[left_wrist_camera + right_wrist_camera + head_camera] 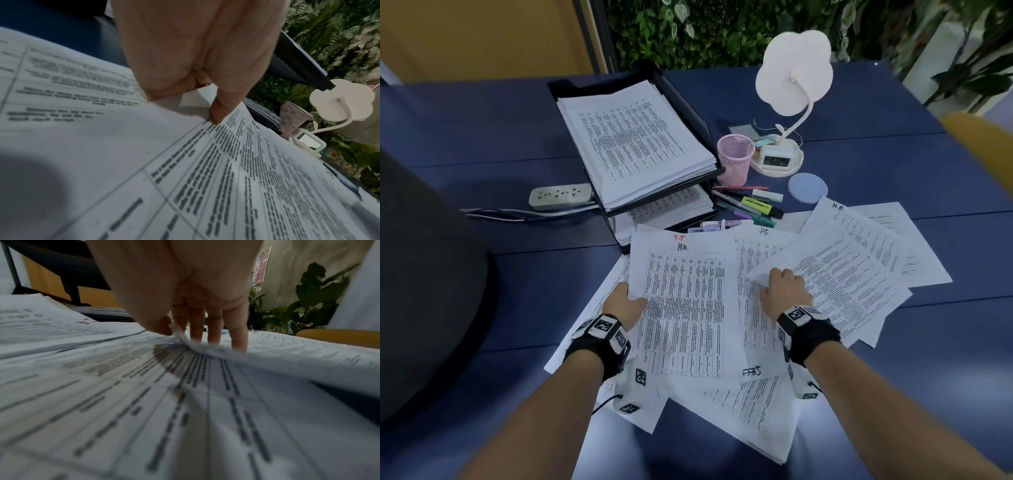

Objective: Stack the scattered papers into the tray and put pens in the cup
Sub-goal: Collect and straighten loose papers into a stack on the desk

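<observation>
Several printed sheets lie fanned over the blue table in front of me. My left hand pinches the left edge of the top sheet marked HR, thumb on top; the thumb presses on that edge. My right hand pinches the lifted corner of another sheet, thumb under and fingers on top. A black two-tier tray at the back holds a thick paper stack. The pink mesh cup stands right of it. Several pens and highlighters lie in front of the cup.
A white flower-shaped lamp with a small clock in its base stands behind the cup. A pale blue round coaster lies near the pens. A white power strip sits left of the tray. A dark chair back is at left.
</observation>
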Available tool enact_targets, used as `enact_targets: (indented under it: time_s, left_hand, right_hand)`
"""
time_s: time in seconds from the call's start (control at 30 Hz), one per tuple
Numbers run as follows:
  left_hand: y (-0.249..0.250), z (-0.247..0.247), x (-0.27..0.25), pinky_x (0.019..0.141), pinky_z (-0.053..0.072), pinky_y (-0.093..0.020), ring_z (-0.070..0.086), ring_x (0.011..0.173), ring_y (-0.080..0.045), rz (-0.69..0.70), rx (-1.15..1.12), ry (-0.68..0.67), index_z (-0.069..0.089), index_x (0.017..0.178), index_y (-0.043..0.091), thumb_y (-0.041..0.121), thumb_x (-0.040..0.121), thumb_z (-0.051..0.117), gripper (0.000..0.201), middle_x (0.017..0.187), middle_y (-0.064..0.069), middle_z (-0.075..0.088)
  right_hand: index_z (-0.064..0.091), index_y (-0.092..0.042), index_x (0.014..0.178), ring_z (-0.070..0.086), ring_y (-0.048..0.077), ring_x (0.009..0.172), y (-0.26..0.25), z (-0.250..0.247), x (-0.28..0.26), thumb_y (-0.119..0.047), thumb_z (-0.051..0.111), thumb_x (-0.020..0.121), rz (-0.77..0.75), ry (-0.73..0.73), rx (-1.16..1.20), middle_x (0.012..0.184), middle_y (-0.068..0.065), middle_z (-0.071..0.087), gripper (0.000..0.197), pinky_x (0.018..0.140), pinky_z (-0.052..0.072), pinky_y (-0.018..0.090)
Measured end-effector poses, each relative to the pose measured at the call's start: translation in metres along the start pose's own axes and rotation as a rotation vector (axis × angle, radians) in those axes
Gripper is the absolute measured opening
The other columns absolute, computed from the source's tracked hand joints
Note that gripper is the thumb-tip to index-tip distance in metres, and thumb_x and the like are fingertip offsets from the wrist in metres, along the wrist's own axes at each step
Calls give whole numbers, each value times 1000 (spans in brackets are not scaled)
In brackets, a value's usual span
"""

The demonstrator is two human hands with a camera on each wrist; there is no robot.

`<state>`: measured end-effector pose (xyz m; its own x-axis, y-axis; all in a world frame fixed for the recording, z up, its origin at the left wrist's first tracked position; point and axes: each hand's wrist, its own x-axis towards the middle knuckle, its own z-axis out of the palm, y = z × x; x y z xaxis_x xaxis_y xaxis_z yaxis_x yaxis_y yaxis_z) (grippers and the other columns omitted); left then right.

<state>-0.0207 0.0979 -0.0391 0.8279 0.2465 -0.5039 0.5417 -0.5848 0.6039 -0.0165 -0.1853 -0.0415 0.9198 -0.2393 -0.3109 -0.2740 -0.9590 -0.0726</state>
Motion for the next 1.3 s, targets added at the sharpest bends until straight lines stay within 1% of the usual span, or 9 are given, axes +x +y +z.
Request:
enact_targets:
  time_s: [0.23,0.33,0.5,0.63,0.77,0.93,1.07,1.17,1.3]
  left_hand:
    - [-5,-2,3,84,40,-28,55,101,-25,14,0,-79,48,126,8,19,96,50,32,114,-7,59]
    - [-4,-3,6,90,42,-33,55,106,-32,-6,-18,-109,49,122,4,21,99,41,30,123,-17,58]
    - [-11,-5,12,105,40,-42,56,116,-30,-151,-287,-147,56,128,12,80,76,40,87,128,-11,59]
    - [-5,-4,2,101,44,-39,60,108,-24,-8,-160,-178,58,118,14,42,79,73,51,119,-5,64]
    - [-5,5,-8,88,46,-29,61,97,-20,64,-262,-78,60,118,12,15,78,76,43,109,-3,66]
    - [-16,4,-10,101,45,-45,65,105,-16,95,-450,-176,60,113,23,18,77,77,40,110,6,70]
    - [-9,8,-10,105,39,-41,55,119,-17,90,-503,-234,50,128,25,25,85,69,47,124,7,61]
    - [0,15,-9,108,38,-45,50,123,-21,94,-321,-239,43,135,18,37,88,63,55,134,2,53]
    - [3,22,-5,97,45,-36,57,111,-25,63,-189,-130,46,131,12,22,92,59,43,127,-8,59]
  right_hand:
    - [37,-12,90,44,23,63,-20,-26,-17,-16,37,98,-220,137,542,71,8,48,9,49,26,30]
    - [39,-16,90,45,20,60,-49,-22,-35,-18,38,99,-363,25,685,69,8,50,9,54,31,28]
    - [49,-10,93,61,19,74,-68,-9,-56,-37,31,101,-505,-348,721,84,2,63,33,70,49,32]
    - [56,-11,98,58,18,68,-50,-4,-41,-35,42,98,-326,-131,605,90,8,66,27,66,50,29]
    - [55,-8,121,57,29,106,-18,-1,-15,-18,53,92,42,46,592,120,14,57,31,88,48,33]
    - [36,-5,139,53,29,116,-2,-7,-6,-23,54,93,168,-96,823,132,14,52,53,85,39,26]
    - [41,-2,137,54,29,111,-9,-5,-4,-18,52,94,148,-150,857,126,14,53,47,88,42,30]
    - [42,-5,139,51,31,121,-15,-4,-5,-11,43,98,73,-189,746,137,16,49,42,99,40,32]
    - [49,-24,131,42,28,124,-3,-3,-7,-19,50,89,121,-3,298,137,8,44,42,99,39,38]
